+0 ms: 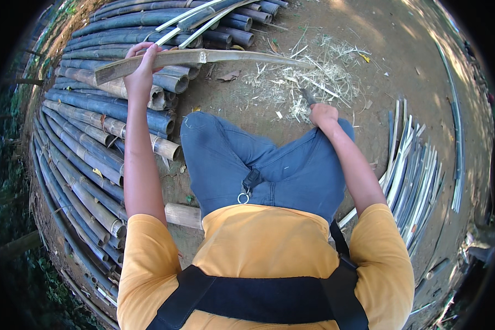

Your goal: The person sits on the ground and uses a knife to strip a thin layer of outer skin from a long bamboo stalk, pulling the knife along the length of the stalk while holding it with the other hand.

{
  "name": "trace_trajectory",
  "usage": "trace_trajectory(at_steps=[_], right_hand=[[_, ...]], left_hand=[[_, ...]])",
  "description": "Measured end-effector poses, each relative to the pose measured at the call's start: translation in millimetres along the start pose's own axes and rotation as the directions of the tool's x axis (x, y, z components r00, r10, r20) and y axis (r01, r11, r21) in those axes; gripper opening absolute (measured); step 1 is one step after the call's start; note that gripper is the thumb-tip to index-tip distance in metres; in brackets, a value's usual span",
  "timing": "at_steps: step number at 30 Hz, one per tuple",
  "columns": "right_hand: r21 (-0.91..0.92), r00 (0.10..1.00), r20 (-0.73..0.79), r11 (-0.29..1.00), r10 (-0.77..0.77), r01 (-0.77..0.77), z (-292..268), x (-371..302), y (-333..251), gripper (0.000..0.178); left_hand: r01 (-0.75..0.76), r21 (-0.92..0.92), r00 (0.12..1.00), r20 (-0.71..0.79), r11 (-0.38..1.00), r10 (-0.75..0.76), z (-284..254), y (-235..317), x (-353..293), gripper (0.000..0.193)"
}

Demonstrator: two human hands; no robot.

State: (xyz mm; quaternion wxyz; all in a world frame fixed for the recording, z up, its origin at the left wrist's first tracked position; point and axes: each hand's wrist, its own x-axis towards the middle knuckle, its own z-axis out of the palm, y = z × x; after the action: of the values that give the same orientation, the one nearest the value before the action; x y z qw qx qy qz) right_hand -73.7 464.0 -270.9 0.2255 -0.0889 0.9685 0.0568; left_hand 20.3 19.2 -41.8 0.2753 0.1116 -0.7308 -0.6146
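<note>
At the upper left, my left hand is closed round a long split bamboo slat, which has a node near its middle. From the hand the slat runs off to the right, its far end over a heap of pale shavings. My right hand grips a knife beside my right knee. Its dark blade points away from me into the shavings; the handle is mostly hidden in my fist. A gap separates the blade from the slat.
Stacked bamboo poles fill the left side, with several pale split strips lying on top. A bundle of thin strips lies at my right. Farther right, long slender poles rest on the dirt ground. A bamboo piece lies by my left hip.
</note>
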Motion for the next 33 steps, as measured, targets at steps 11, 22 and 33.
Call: trace_trajectory(at_steps=[11,22,33], right_hand=[[0.412,0.983,0.139,0.896,0.117,-0.165,13,-111,-119,0.039],[0.140,0.976,0.137,0.979,-0.168,0.149,33,-106,-131,0.042],[0.177,0.637,-0.602,0.697,-0.482,0.695,-132,61,-135,0.044]], left_hand=[[-0.026,0.003,1.000,0.001,1.000,0.026,6,3,2,0.024],[-0.060,-0.008,0.998,-0.032,0.998,0.060,4,-2,12,0.023],[-0.050,-0.026,0.998,0.043,0.998,0.051,4,0,-7,0.019]])
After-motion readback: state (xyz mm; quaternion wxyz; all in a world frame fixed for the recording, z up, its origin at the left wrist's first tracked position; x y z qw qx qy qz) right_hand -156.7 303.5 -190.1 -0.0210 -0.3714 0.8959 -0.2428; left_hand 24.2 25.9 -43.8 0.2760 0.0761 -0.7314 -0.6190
